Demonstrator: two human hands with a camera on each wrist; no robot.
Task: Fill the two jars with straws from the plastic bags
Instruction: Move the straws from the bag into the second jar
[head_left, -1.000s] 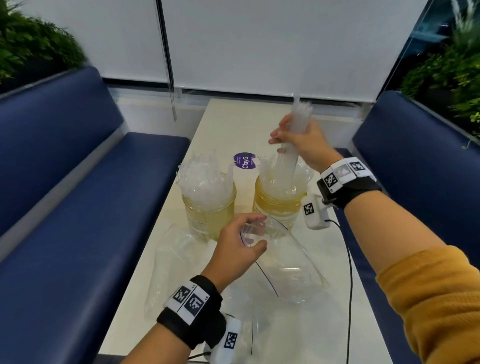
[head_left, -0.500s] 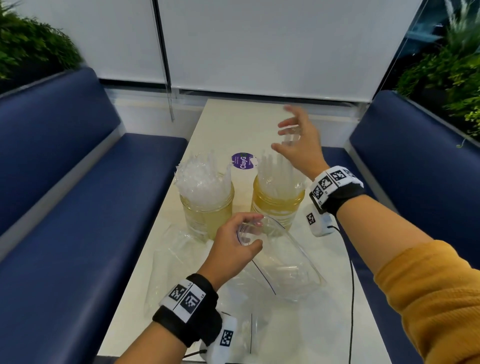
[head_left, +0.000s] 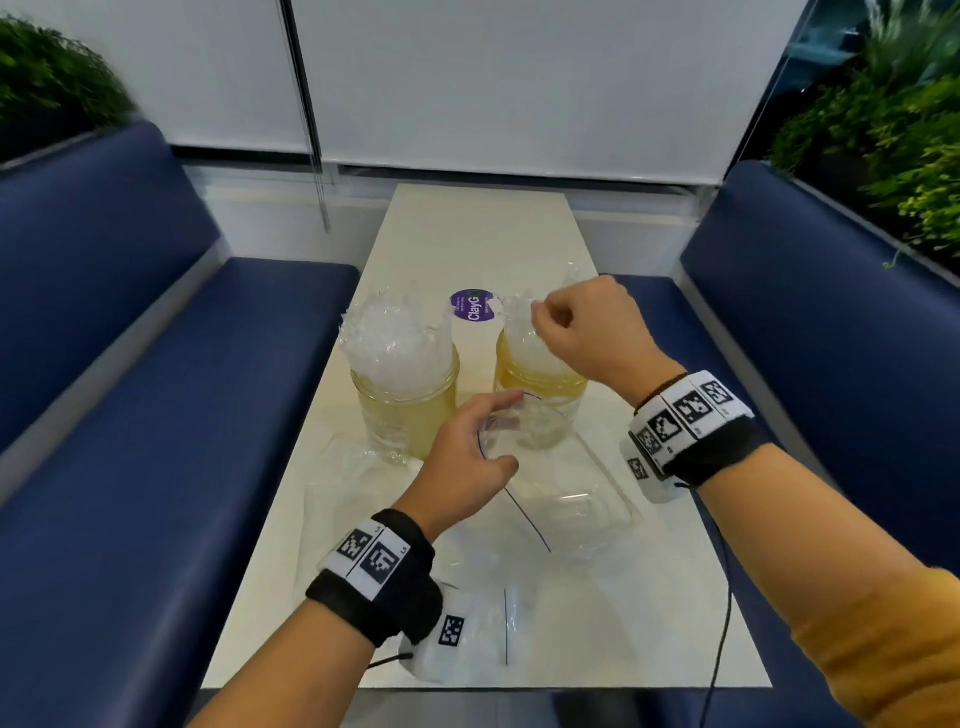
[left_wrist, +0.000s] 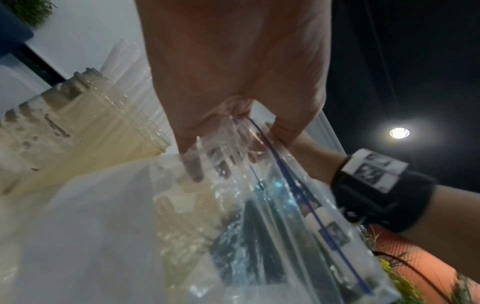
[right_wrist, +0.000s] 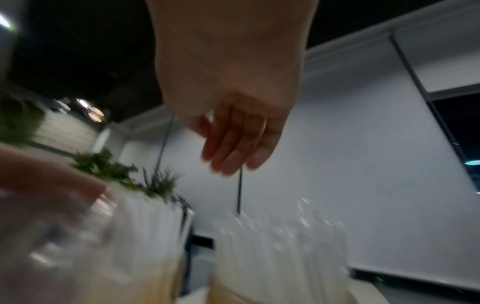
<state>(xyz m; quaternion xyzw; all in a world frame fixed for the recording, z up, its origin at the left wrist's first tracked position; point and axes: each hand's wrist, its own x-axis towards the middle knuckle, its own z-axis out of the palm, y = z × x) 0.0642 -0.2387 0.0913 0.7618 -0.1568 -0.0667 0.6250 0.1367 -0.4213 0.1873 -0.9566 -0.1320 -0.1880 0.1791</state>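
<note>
Two jars side by side mid-table, both packed with clear straws standing upright: left jar (head_left: 405, 405), right jar (head_left: 540, 387), straws (head_left: 389, 338) bristling well above the rims. Yellowish tint to the glass. Open plastic bag (head_left: 561, 499) lying just in front of the right jar, mouth toward the jars, blue zip line visible. Left hand (head_left: 462, 462) gripping the bag's mouth, fingers curled over the rim; left wrist view alone confirms fingertips (left_wrist: 194, 172) inside the bag, thumb outside, film pinched between. Right hand (head_left: 587, 332) raised over the right jar's straws, fingers loosely curled; from the head view, contents of the hand not readable. Right wrist view, blurred, shows fingers (right_wrist: 233, 148) hanging relaxed with nothing held. Second bag (head_left: 483, 623) flat near the table's (head_left: 467, 234) near edge, partly under the left wrist. Purple round sticker (head_left: 472, 305) behind the jars. Blue benches (head_left: 156, 415) flanking both sides.
</note>
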